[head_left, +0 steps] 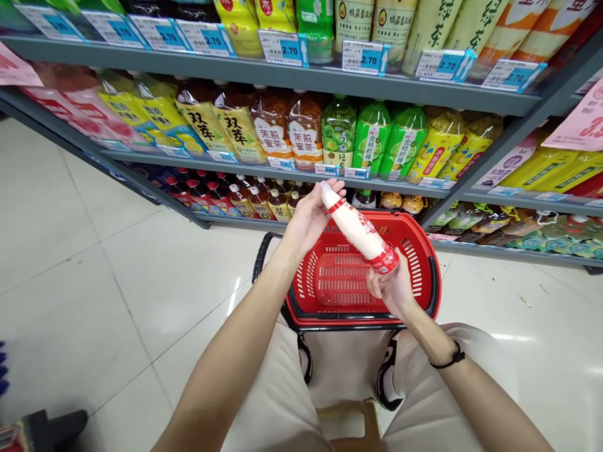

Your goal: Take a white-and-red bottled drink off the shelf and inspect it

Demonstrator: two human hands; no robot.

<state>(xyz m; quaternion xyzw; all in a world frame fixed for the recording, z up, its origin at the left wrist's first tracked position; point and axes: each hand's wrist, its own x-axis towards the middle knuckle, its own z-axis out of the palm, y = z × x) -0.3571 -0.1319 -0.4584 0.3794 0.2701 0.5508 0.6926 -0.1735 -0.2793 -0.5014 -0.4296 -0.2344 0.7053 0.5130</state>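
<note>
A cream-white drink bottle (pixel 357 229) with red bands and a white cap end is held tilted between my two hands. My left hand (pixel 315 216) is at the cap end, its fingers partly wrapped behind the neck. Around the red base at the lower right, the fingers of my right hand (pixel 393 284) are closed. Below the bottle stands a red shopping basket (pixel 301 314) with slotted walls and black handles, set on the floor between my feet and the shelf. The bottle hides part of the basket's inside.
In front rises a grey store shelf (pixel 282 63) with rows of bottled drinks and price tags. Green-labelled bottles (pixel 372 138) line the middle level; small dark bottles (pixel 219 194) fill the bottom one. A light wooden stool (pixel 351 424) is below me. Pale floor tiles (pixel 117 295) extend left.
</note>
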